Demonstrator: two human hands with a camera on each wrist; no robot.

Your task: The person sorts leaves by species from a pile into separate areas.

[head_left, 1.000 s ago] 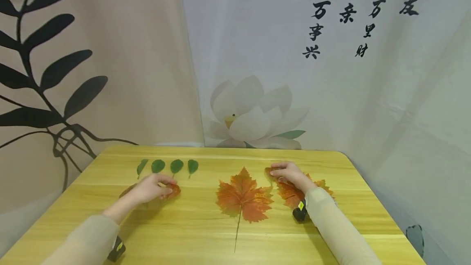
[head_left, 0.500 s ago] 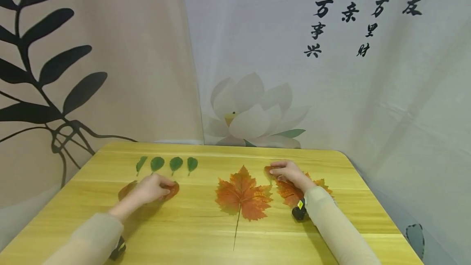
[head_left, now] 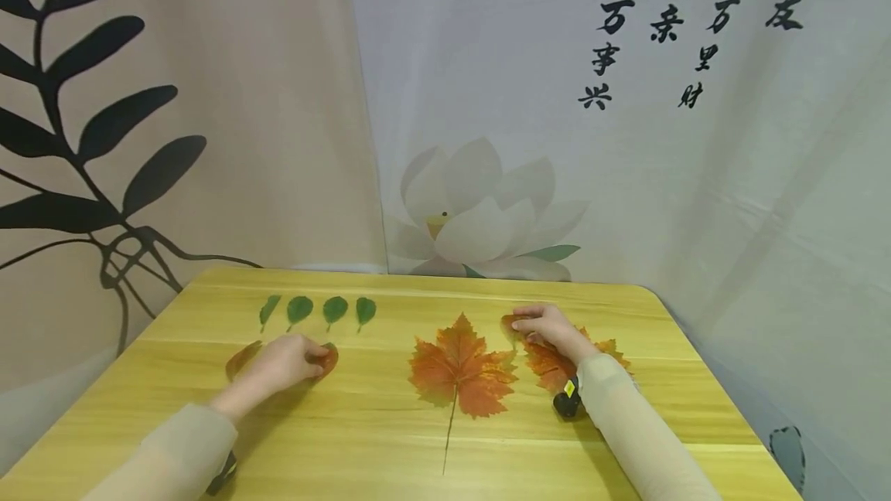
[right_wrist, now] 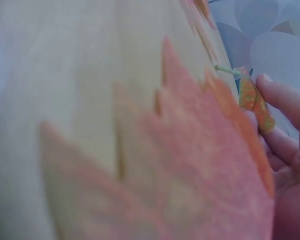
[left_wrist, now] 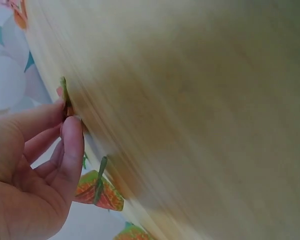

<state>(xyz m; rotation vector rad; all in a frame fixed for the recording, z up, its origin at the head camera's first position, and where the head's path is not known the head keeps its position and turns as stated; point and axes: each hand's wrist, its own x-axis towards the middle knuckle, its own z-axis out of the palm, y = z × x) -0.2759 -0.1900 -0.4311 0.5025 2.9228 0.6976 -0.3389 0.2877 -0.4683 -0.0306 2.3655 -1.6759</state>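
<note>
Over the table's left part, the left hand [head_left: 285, 363] pinches a small reddish leaf [head_left: 329, 359] between thumb and fingers; in the left wrist view that leaf [left_wrist: 68, 111] is seen nearly edge-on. Another small orange-green leaf [left_wrist: 99, 191] lies near that hand [left_wrist: 37, 175]. At the right, the right hand [head_left: 553, 329] holds a small orange-brown leaf [head_left: 511, 323] with its fingers, beyond a large maple leaf [head_left: 546, 366] partly under the wrist. The right wrist view shows the small leaf [right_wrist: 255, 102] at the fingertips of the right hand [right_wrist: 290, 135].
A large orange maple leaf [head_left: 461, 369] with a long stem lies mid-table. Several small green leaves [head_left: 335, 311] form a row at the back left. A brownish leaf [head_left: 242, 360] lies beside the left wrist. A printed curtain [head_left: 278, 99] hangs behind the table [head_left: 362, 439].
The left hand's fingers have closed more over the small reddish leaf, which now shows less and has shifted slightly left. The right hand has barely moved.
</note>
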